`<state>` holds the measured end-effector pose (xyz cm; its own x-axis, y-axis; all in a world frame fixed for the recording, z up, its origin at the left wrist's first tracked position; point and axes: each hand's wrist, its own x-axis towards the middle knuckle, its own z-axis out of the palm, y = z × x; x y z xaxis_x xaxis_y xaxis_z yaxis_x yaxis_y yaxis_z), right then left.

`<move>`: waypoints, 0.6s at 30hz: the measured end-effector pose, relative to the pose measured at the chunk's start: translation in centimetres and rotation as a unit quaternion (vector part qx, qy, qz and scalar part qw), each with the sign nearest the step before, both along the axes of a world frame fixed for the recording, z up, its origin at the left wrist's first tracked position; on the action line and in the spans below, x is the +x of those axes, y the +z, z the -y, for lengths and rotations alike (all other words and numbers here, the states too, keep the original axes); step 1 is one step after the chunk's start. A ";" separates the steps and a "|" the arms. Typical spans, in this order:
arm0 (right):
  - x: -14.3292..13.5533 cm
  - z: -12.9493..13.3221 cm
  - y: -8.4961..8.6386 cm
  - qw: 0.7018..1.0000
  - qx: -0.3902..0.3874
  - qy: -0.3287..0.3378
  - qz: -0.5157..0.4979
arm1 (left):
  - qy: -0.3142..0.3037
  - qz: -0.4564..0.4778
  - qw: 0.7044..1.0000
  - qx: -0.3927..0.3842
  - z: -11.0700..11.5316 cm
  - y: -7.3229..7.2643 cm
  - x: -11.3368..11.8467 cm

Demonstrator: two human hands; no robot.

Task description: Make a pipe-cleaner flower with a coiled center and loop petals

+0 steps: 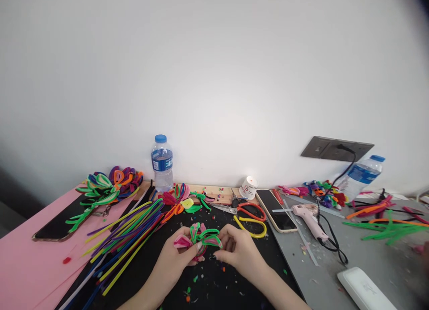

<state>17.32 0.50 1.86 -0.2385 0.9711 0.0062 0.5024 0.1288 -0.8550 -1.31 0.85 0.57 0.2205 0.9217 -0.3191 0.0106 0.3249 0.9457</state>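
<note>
A pipe-cleaner flower [211, 238] with looped green and pink petals is in front of me above the black mat. My left hand [179, 258] is closed on it from the left, the thumb pressed near its centre. On the other side my right hand [239, 252] has its fingers curled at the tip of the rightmost green and pink petal; its fingertips are partly hidden. Just beyond the hands lie scissors [248, 211] with orange and yellow handles. A finished multicoloured flower [176, 200] with a yellow centre rests behind my left hand.
Loose pipe cleaners [130, 238] spread at left, near a phone [55, 223] under more flowers [114, 185]. A water bottle [162, 165] and paper cup [248, 187] stand by the wall. At right are another phone [276, 211], a corded glue gun [310, 220] and a white case [363, 287].
</note>
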 end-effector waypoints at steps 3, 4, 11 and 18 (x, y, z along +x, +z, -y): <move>2.3 -0.9 1.1 0.999 0.021 -0.018 0.022 | 0.024 0.006 1.000 -0.007 -0.1 0.1 -0.2; 3.4 -1.3 1.5 0.998 0.038 -0.043 0.032 | 0.031 0.011 0.999 -0.009 -0.2 0.1 -0.3; 13.2 -3.6 1.4 0.912 0.147 -0.325 0.202 | 0.046 0.033 0.998 -0.016 -0.4 -0.4 -0.4; 18.6 -3.7 -0.3 0.792 0.152 -0.420 0.417 | 0.061 0.053 0.996 -0.035 -0.6 -0.5 -0.2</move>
<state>35.88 4.24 1.57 0.4455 0.7736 0.4506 0.8938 -0.4129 -0.1749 -1.52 1.43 0.09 0.1439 0.9203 -0.3637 -0.1312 0.3820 0.9148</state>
